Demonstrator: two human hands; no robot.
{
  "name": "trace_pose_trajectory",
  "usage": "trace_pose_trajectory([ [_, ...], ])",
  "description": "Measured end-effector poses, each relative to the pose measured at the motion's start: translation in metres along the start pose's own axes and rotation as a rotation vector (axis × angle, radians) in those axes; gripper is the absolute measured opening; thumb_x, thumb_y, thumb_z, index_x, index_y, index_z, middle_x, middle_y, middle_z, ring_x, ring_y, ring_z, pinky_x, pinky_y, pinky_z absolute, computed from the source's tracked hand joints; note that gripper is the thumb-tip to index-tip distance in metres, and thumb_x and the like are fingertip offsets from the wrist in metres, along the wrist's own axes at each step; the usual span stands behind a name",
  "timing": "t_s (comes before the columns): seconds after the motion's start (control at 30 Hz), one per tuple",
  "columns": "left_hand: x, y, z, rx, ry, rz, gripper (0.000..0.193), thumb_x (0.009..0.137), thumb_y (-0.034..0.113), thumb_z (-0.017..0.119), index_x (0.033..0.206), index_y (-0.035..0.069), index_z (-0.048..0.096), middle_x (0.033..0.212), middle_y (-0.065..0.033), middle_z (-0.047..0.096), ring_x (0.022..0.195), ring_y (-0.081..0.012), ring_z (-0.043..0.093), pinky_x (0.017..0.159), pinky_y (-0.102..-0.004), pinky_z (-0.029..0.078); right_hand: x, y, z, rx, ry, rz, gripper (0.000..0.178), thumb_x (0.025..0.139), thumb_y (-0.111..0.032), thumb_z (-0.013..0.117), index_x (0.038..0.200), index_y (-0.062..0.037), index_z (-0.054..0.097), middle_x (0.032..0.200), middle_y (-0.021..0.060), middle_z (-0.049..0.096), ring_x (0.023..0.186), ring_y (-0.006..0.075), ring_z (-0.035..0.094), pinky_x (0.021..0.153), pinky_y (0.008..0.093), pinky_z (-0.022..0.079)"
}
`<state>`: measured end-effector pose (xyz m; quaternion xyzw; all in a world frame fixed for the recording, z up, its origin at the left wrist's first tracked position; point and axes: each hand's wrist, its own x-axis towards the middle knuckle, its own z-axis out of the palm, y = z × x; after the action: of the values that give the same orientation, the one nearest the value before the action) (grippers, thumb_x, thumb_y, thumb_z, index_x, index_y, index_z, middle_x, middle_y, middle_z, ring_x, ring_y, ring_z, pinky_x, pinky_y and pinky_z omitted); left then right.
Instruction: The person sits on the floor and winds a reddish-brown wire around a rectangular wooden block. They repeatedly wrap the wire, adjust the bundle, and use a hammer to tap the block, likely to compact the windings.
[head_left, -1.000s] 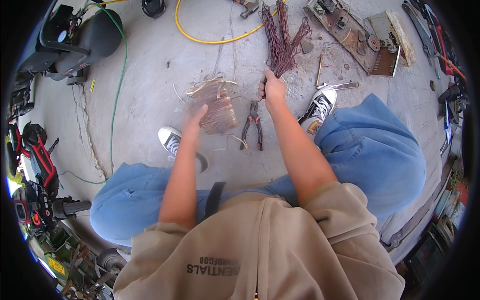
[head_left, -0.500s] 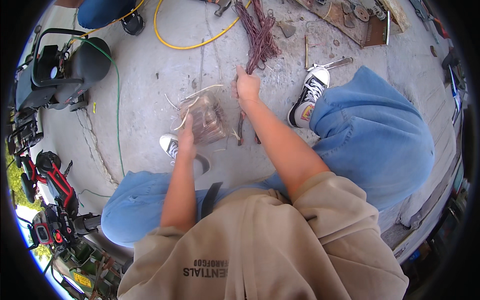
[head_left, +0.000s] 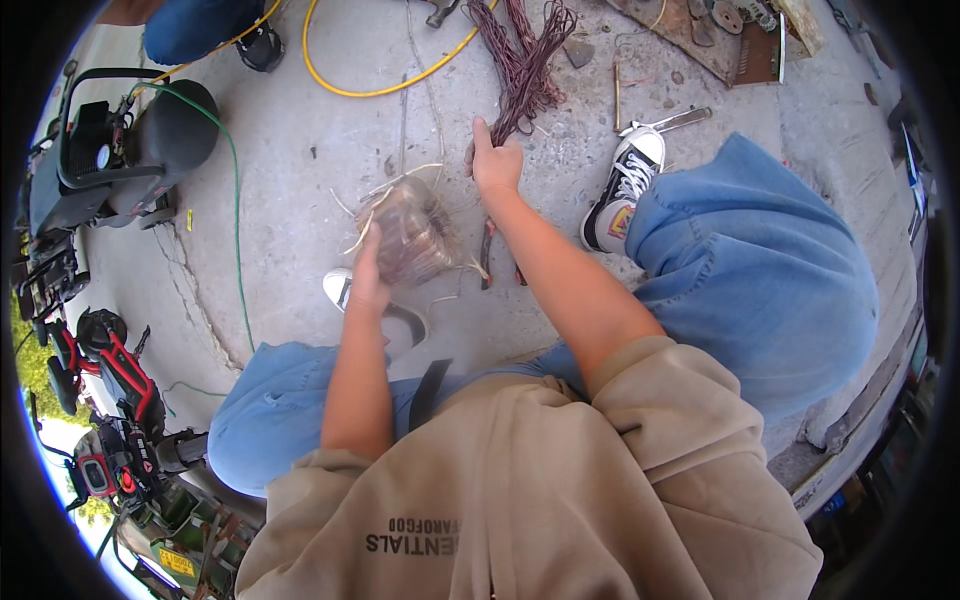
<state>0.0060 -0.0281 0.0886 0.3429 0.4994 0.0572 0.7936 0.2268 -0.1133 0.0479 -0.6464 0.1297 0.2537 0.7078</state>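
At eleven o'clock, the left hand (head_left: 370,272) meets a blurred, see-through brownish block (head_left: 413,235) — fingers hidden, grip unclear; the right hand's (head_left: 496,165) fingers close round a maroon wire bundle (head_left: 528,80) toward twelve.

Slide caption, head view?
Left hand on a blurred wire-wound block, right hand gripping a dark reddish wire bundle, over a concrete floor.

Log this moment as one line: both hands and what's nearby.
left hand: touching brown wire block, blurred | right hand: gripping dark red wire bundle | nearby: pliers, partly hidden; yellow hose
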Motion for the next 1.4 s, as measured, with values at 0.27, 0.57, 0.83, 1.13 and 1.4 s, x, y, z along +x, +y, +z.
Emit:
trace_pose_trajectory([
  [0.27,0.009,-0.006,-0.009,0.044,-0.005,-0.007,0.069,0.095,0.055,0.056,0.142,0.007,0.045,0.139,-0.0106,0.052,0.128,-0.0245,0.049,0.110,-0.0415,0.036,-0.008,0.010,-0.007,0.284,0.086,0.213,0.037,0.097,-0.033,0.058,0.075,-0.0081,0.043,0.054,0.0049,0.047,0.039,0.0154,0.042,0.036,0.0310,0.030],
  [0.57,0.004,-0.007,-0.008,0.040,-0.029,0.013,0.075,0.095,0.062,0.048,0.146,0.008,0.039,0.144,-0.0116,0.048,0.131,-0.0256,0.046,0.112,-0.0430,0.034,-0.024,0.031,0.012,0.246,0.164,0.243,0.035,0.096,-0.031,0.058,0.075,-0.0082,0.042,0.054,0.0063,0.047,0.039,0.0161,0.041,0.036,0.0322,0.028],
  [0.83,0.020,-0.032,-0.046,-0.412,0.073,0.002,0.046,0.100,0.026,0.042,0.135,-0.004,0.045,0.135,-0.0164,0.053,0.123,-0.0299,0.051,0.109,-0.0467,0.037,-0.040,0.039,0.014,0.254,0.123,0.280,0.035,0.096,-0.028,0.056,0.073,-0.0066,0.042,0.053,0.0068,0.047,0.039,0.0189,0.043,0.036,0.0343,0.031],
  [1.13,0.021,-0.015,-0.028,-0.324,0.155,-0.186,0.033,0.099,0.008,0.041,0.129,-0.004,0.050,0.128,-0.0166,0.058,0.118,-0.0283,0.056,0.108,-0.0430,0.042,-0.035,0.030,0.017,0.201,0.022,0.268,0.037,0.097,-0.032,0.057,0.073,-0.0058,0.048,0.058,0.0072,0.052,0.042,0.0181,0.048,0.038,0.0335,0.035],
  [1.4,0.024,-0.032,-0.040,-0.275,0.130,-0.106,0.033,0.099,0.008,0.042,0.128,-0.003,0.053,0.128,-0.0143,0.060,0.116,-0.0250,0.058,0.105,-0.0380,0.044,-0.002,0.021,0.038,0.096,0.037,0.083,0.044,0.096,-0.033,0.060,0.064,-0.0054,0.049,0.052,0.0052,0.049,0.038,0.0159,0.045,0.036,0.0323,0.033],
])
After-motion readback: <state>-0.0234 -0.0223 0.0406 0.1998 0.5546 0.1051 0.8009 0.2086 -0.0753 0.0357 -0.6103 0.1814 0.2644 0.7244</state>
